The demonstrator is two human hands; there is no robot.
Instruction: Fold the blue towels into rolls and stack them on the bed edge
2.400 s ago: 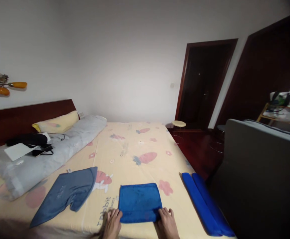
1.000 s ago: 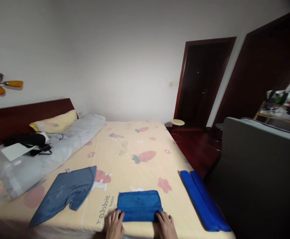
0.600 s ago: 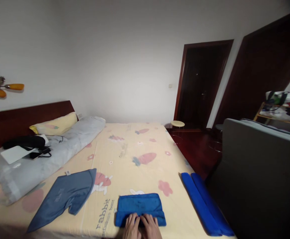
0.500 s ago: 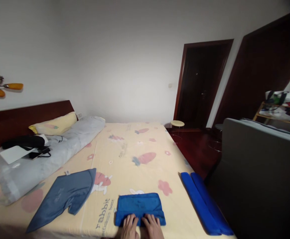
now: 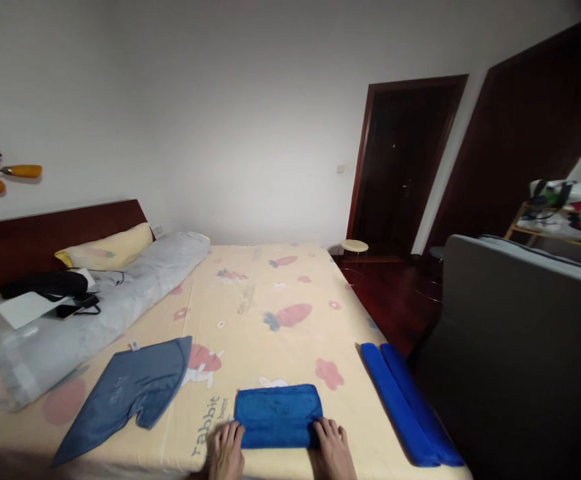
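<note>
A blue cloth (image 5: 278, 415), folded into a flat rectangle, lies on the bed near its front edge. My left hand (image 5: 228, 452) is at the cloth's left side, fingers curled over the lower left edge. At the lower right edge, my right hand (image 5: 334, 448) has its fingers bent around the side. Both thumbs are mostly hidden. Left of the hands a grey-blue hooded cloth (image 5: 128, 393) with a white tag is spread flat. Two long bright-blue folded strips (image 5: 410, 407) lie side by side at the bed's right edge.
The bed has a cream sheet (image 5: 250, 293) printed with carrots. A grey bolster (image 5: 170, 267) and yellow pillow (image 5: 110, 252) lie by the headboard, with a black pouch and a white flat item. A dark grey panel (image 5: 515, 360) stands right, and a round stool (image 5: 354, 246) near the door.
My hands have moved apart, from the middle of the cloth's near edge out to its left and right sides. The cloth stays in about the same place.
</note>
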